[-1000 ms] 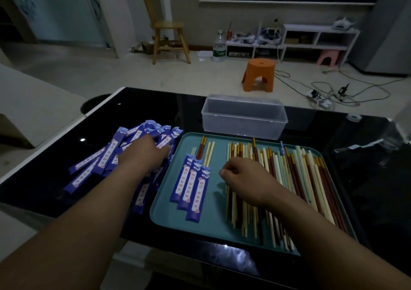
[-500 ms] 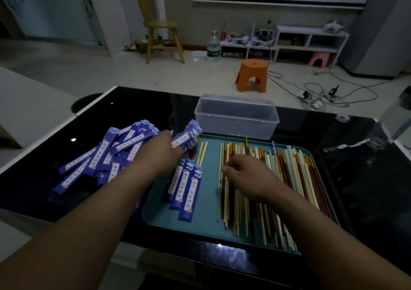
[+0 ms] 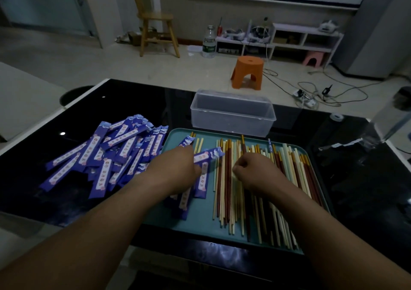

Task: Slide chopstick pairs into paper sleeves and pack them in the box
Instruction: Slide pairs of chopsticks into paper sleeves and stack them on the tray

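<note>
Once left hand [image 3: 178, 167] crossed from sleeve pile [image 3: 106, 156] left of tray [image 3: 200, 223] onto tray, fingers pinched sleeve [image 3: 209, 156]; right hand [image 3: 255, 169] curled over chopsticks [image 3: 224, 189], grasp unconfirmed. Insertion pending.

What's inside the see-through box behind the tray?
Nothing shows inside the plastic box; it looks empty. Its cloudy front wall hides the near part of the bottom, so that bit stays unseen.
</note>
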A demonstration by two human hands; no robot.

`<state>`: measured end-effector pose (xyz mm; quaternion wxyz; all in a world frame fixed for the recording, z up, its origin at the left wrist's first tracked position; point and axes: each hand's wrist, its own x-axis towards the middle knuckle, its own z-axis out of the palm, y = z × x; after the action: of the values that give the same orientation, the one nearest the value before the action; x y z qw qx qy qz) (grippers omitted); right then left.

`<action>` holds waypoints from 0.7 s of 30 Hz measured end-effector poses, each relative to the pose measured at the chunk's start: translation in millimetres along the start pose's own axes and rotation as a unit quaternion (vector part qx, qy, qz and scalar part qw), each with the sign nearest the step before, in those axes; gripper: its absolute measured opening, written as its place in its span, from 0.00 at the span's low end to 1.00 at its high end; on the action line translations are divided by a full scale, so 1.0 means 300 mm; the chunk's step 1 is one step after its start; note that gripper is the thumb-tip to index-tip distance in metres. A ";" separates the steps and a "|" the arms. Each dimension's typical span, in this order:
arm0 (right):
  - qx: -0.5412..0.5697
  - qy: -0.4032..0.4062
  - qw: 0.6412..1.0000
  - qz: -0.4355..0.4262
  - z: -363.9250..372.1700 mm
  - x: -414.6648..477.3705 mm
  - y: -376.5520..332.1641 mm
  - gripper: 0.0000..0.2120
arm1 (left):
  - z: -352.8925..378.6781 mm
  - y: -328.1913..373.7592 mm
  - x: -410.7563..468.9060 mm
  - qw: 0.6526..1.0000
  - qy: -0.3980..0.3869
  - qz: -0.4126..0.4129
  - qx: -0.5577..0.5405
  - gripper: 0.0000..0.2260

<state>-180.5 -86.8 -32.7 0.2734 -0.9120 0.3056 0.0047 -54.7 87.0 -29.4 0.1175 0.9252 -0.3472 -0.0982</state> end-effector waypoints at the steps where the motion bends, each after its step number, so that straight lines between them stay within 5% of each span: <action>1: 0.002 0.005 1.000 0.003 0.001 0.002 -0.005 0.07 | -0.007 -0.004 0.004 1.000 -0.005 0.001 -0.026 0.08; 8: -0.116 0.009 0.992 0.041 0.068 0.023 -0.042 0.16 | -0.016 0.011 0.015 0.992 -0.037 -0.015 -0.122 0.08; 21: -0.104 0.026 0.994 0.025 0.085 0.012 -0.084 0.12 | -0.034 0.021 0.013 0.987 -0.030 -0.024 -0.158 0.11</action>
<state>-159.4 -59.4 -42.7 0.1693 -0.9273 0.3332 0.0197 -53.0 81.2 -18.1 0.2494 0.8996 -0.3086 -0.1825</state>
